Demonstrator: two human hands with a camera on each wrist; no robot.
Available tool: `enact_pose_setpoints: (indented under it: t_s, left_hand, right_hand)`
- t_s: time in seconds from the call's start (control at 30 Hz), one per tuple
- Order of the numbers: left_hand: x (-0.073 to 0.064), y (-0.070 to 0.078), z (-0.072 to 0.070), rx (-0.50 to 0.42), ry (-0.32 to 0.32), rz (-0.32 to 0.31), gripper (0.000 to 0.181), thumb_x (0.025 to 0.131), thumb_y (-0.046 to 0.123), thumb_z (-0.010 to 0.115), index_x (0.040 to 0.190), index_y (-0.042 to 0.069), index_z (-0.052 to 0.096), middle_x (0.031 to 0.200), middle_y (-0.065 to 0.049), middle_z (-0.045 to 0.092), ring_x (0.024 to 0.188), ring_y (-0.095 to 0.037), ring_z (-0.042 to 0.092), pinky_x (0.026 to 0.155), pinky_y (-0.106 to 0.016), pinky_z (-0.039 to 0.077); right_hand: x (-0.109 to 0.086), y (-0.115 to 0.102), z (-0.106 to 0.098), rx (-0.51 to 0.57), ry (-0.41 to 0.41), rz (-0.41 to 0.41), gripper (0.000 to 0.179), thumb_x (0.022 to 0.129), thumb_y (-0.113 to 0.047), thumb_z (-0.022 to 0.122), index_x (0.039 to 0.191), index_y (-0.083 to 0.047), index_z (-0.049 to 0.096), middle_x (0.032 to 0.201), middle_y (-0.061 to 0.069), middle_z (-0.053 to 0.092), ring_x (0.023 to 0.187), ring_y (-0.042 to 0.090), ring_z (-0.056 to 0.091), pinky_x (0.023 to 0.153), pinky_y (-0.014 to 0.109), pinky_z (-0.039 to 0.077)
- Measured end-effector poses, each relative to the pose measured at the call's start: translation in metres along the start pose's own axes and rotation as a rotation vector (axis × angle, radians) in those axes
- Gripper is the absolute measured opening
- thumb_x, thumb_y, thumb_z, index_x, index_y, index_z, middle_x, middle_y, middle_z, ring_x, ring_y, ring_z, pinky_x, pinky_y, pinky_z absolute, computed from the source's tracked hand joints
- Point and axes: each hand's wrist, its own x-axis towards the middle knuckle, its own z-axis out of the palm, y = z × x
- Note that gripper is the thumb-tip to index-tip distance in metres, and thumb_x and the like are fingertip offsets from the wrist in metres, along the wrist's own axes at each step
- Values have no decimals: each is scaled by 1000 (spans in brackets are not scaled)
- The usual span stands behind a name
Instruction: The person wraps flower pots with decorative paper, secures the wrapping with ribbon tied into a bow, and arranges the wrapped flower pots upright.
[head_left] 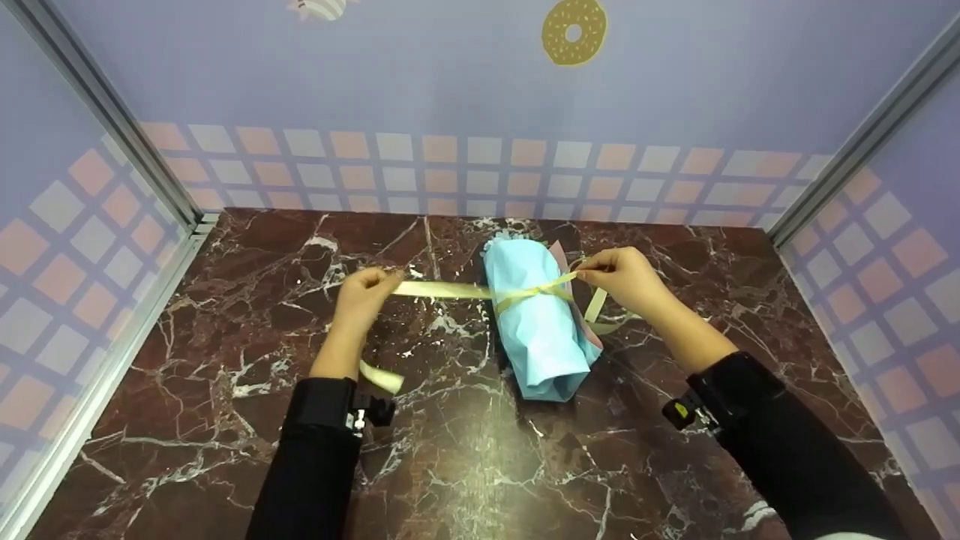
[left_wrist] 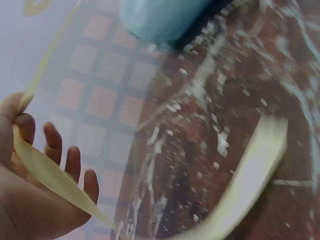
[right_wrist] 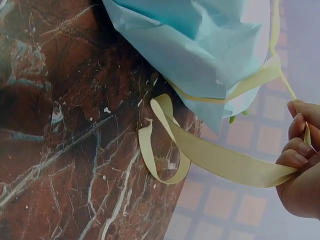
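Note:
A bundle wrapped in light blue paper (head_left: 536, 337) lies on the table, with a pale yellow ribbon (head_left: 446, 290) crossed around its middle. My left hand (head_left: 361, 300), left of the bundle, pinches one ribbon end between thumb and index finger; the other fingers are spread. From it a loose tail (left_wrist: 252, 172) hangs to the table. At the bundle's right side my right hand (head_left: 626, 279) pinches the other end, fingers curled, and its tail (right_wrist: 225, 162) loops down. Both ribbon lengths stretch taut from the bundle. A bit of green (right_wrist: 239, 117) shows past the paper's edge.
The dark red marbled table (head_left: 450, 465) carries small pale specks around the bundle. A lilac wall (head_left: 450, 90) with a pink and white check band rises behind, and side panels (head_left: 67, 225) with metal frames stand left and right.

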Motion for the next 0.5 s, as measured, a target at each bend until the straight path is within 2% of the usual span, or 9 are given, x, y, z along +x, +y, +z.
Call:
enact_pose_setpoints:
  t_s: [0.07,0.13,0.23,0.33,0.43,0.5]
  left_hand:
    - [1,-2,6,153,29,24,20,90,22,70,82,5,63,90,-7,59,87,-21,53,79,-33,42]
    - [-1,-1,16,299,56,52,21,89,27,71,98,7,68,109,-8,64,104,-28,54,91,-41,41]
    - [-5,8,40,414,58,130,30,87,33,74,109,12,70,119,-5,65,115,-28,54,99,-47,38]
    - [-13,22,69,418,-53,204,31,86,33,75,108,11,71,111,-4,68,104,-24,60,93,-41,46]
    - [-21,34,96,492,-164,240,31,85,39,75,103,14,72,102,0,69,92,-20,62,86,-37,48]
    - [-26,38,111,580,-212,248,32,85,45,72,99,16,72,99,2,69,90,-19,60,84,-37,47]
  right_hand:
    - [0,0,1,15,-4,11,17,94,-12,66,103,0,75,90,15,69,67,16,50,57,24,41]
    - [-1,0,2,24,-13,15,18,94,-12,65,104,0,75,90,15,69,67,16,50,56,24,41]
    - [-1,0,3,33,-20,15,19,95,-12,65,104,1,75,91,16,68,67,16,49,56,25,40]
    - [-1,0,4,39,-17,17,19,95,-12,65,104,1,75,92,16,68,68,17,49,56,24,40]
    - [-1,-1,6,46,-15,19,19,95,-13,65,104,0,75,93,15,69,68,16,50,57,24,41]
    - [-2,-2,7,48,-16,23,19,95,-13,64,104,0,75,93,13,69,69,17,50,57,24,42]
